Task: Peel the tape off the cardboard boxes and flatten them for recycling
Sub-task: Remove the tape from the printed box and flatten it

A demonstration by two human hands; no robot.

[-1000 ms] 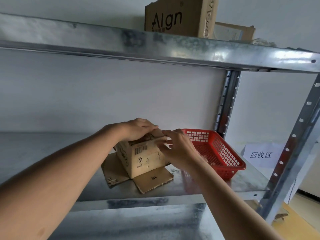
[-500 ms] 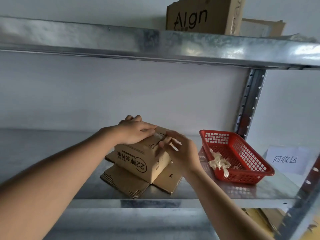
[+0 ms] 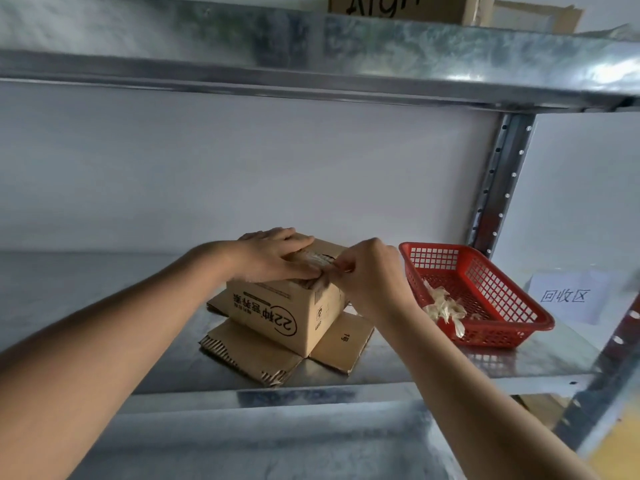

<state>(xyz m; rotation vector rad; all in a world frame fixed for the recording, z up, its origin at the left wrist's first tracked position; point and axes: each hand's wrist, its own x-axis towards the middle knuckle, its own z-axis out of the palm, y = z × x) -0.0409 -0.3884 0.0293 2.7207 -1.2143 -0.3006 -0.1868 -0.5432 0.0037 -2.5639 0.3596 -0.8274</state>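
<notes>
A small brown cardboard box (image 3: 277, 317) stands upside down on the metal shelf (image 3: 450, 362), its lower flaps spread flat around it. Clear tape (image 3: 317, 259) runs along the seam on its top face. My left hand (image 3: 277, 256) lies flat on the box top with straight fingers, pressing it down. My right hand (image 3: 367, 271) is at the box's right top edge, its fingertips pinching the end of the tape.
A red plastic basket (image 3: 512, 327) with crumpled strips of peeled tape (image 3: 445, 306) sits to the right on the shelf. A white paper label (image 3: 568, 296) stands behind it. More cardboard boxes (image 3: 398, 8) rest on the upper shelf. A shelf upright (image 3: 498, 181) rises at the right.
The view has shifted, so the box and basket appear further right. My right hand has moved up to the tape end at the box's top edge. My left hand stays on the box top.
</notes>
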